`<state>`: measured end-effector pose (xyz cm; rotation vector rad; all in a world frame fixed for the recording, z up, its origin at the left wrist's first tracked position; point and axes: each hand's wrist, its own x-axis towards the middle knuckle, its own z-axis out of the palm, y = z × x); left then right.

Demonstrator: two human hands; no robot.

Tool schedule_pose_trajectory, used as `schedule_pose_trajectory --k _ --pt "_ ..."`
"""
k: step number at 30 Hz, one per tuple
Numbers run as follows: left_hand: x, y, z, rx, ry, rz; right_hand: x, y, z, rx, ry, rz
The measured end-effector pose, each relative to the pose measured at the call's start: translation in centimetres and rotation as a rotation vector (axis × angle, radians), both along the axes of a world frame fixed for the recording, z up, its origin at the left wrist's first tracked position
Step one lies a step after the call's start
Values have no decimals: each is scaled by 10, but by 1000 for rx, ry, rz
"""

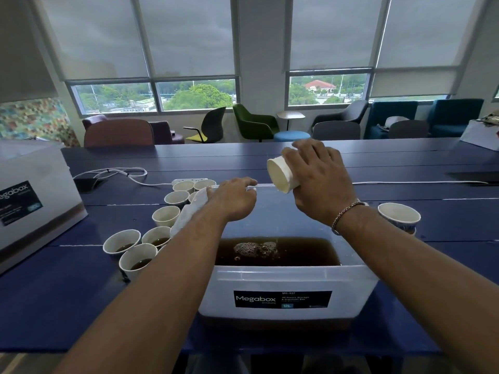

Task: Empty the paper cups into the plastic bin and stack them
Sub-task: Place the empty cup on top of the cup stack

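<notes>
The right hand (321, 182) grasps a paper cup (280, 175) tipped on its side above the far rim of the plastic bin (351, 292), mouth turned left and showing a white inside, while the left hand (232, 201) curls its fingers over the bin's far left rim. Down in the bin sits brown liquid (302, 255) with a patch of foam (255, 249). On the blue desk (81, 306) a cluster of waiting cups (137, 257) stands just left of the bin, the nearest ones holding brown liquid, and a lone upright cup (399, 215) stands to its right.
</notes>
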<state>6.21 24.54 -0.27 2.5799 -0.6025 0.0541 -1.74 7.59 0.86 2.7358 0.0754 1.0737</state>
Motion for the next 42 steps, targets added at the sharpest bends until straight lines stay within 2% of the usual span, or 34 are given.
schedule_pose_trajectory --k 4,7,10,14,18,21,29,36,42 --pt "3 -1 -2 -26 11 10 -5 -2 -5 81 196 1" --pt "1 -8 5 -288 -91 35 -9 -6 -2 266 262 21" --pt "-8 -26 26 -526 -213 34 -11 -13 4 436 209 67" --pt "-26 -65 41 -634 -135 -75 -14 -30 13 533 123 33" --pt "-43 -99 47 -743 -130 -90 -29 -57 23 635 20 -19" --pt "-54 -123 44 -748 -103 -142 -43 -74 25 708 -31 -33" --pt "-64 -167 33 -716 58 -280 -65 -115 16 843 -2 -94" --pt "-67 -184 27 -518 98 -334 -71 -139 6 838 79 -182" --pt "-73 -190 31 -389 116 -415 -74 -149 -1 847 74 -231"
